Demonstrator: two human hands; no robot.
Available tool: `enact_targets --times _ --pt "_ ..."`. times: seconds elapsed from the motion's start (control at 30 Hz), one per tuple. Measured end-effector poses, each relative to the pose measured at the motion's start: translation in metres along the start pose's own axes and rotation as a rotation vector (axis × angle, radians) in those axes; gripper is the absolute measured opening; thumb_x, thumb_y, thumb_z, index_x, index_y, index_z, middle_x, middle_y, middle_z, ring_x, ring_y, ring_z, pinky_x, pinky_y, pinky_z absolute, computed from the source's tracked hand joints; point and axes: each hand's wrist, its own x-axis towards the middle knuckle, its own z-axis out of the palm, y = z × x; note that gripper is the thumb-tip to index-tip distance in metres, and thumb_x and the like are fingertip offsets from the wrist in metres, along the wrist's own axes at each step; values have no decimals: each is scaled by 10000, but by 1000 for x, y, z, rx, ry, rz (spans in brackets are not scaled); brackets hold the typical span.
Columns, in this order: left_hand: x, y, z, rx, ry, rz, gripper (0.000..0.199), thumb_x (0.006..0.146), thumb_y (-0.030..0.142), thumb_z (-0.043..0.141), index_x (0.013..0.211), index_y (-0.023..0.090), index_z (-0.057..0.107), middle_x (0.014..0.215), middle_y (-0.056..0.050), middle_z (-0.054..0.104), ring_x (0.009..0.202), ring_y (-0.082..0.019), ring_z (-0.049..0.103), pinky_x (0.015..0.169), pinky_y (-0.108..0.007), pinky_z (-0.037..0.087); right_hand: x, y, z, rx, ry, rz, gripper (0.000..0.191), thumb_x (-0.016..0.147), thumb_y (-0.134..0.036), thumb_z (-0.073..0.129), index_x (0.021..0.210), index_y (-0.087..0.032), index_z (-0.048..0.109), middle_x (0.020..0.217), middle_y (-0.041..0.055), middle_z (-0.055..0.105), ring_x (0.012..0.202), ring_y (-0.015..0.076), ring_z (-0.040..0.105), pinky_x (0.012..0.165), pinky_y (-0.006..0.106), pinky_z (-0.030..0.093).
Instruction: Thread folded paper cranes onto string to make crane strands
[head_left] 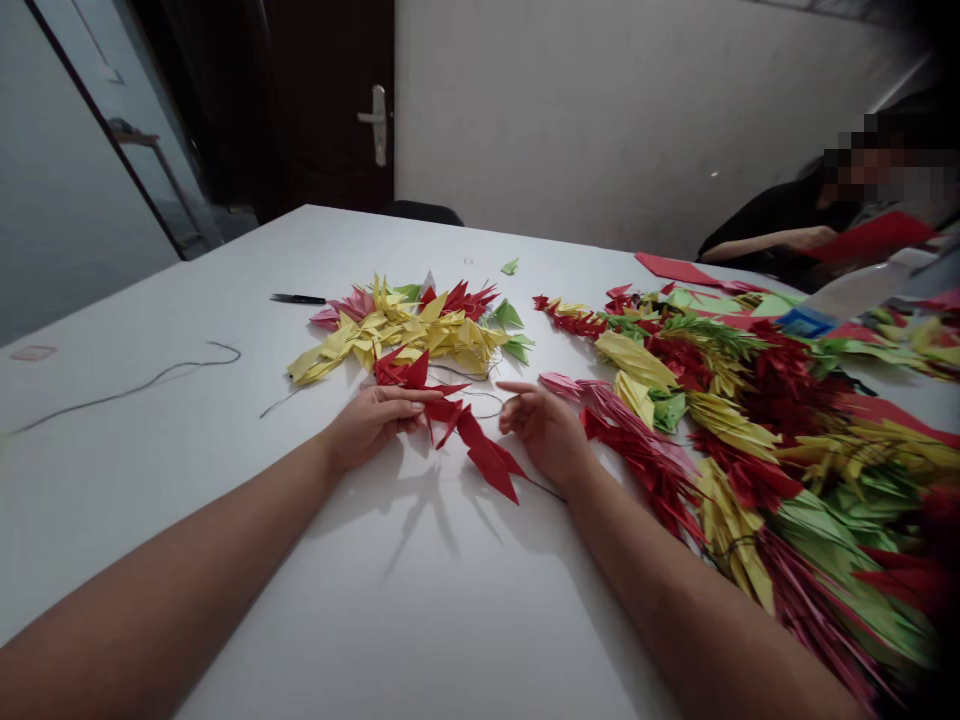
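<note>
Several folded red paper pieces (487, 455) on a dark string are strung between my hands above the white table. My left hand (379, 422) has its fingers closed on the left end of these red pieces. To their right, my right hand (544, 428) is raised beside the string, its index finger stretched out and the others curled; whether it pinches the string is too small to tell. The dark string (546, 489) trails from the lowest red piece toward my right wrist. Just beyond my hands lies a pile of yellow folded paper (405, 330) mixed with red, pink and green pieces.
Strung red, yellow, green and pink paper (720, 400) covers the right side of the table (247, 500). A black pen-like tool (298, 299) and a loose cord (161, 378) lie at left. Across the table at right, a person's hand (806, 238) is by red paper, near a clear bottle (855, 290).
</note>
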Motion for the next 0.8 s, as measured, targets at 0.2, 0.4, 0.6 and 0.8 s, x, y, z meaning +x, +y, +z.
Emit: enact_targets --times 0.2,0.4,0.6,0.8 --pt "-1 -1 8 166 43 28 293 647 170 627 928 124 696 621 -44 640 576 -91 529 605 -215 426 -24 -39 9 -489 262 -430 235 736 -345 500 581 -170 485 462 -24 399 436 75 342 444 211 256" --pt "-2 -6 11 364 19 93 338 708 243 610 1023 132 662 697 -56 666 623 -103 556 641 -222 445 -61 -29 -4 -1195 8 -285 222 761 -359 493 750 -165 598 749 38 567 607 124 465 542 240 335" --pt "-2 -7 15 512 -15 102 392 734 291 595 1096 143 623 759 -66 677 566 -96 540 587 -229 451 -59 7 -4 -1203 -73 -217 209 775 -328 500 883 -172 589 892 52 566 746 154 491 647 266 367" --pt "0 -9 16 453 48 87 437 714 331 628 1094 114 621 785 -88 683 689 -149 600 652 -261 459 -58 7 5 -1247 -73 -248 159 739 -324 569 775 -169 577 845 45 561 812 175 483 712 284 354"
